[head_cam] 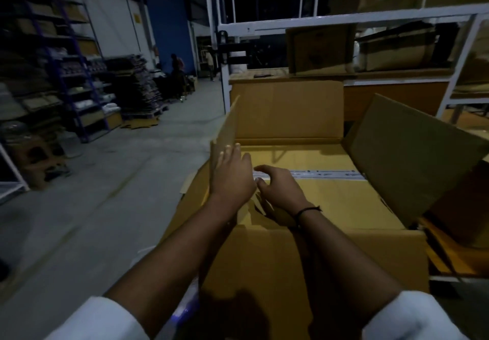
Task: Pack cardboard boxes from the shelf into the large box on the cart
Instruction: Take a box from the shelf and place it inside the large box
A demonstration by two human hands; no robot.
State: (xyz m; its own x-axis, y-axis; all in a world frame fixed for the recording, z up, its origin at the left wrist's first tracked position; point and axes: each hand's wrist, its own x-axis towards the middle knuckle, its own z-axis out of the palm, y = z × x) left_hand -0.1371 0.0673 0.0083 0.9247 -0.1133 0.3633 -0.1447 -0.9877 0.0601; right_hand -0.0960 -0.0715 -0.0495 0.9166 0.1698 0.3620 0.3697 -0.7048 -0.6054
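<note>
While left hand (232, 174) lies flat against large box (304, 260) flap, right hand (280, 187) loose-fingered over taped box (344, 197)

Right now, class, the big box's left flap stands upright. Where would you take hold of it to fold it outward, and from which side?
Pinch the left flap at its free top edge, coming down from above. It is a thin sheet standing nearly upright, hinged low on the big box, so that edge likely gives most leverage.

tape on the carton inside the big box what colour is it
Whitish-grey tape with small dark printing, clearest in the head view.
</note>
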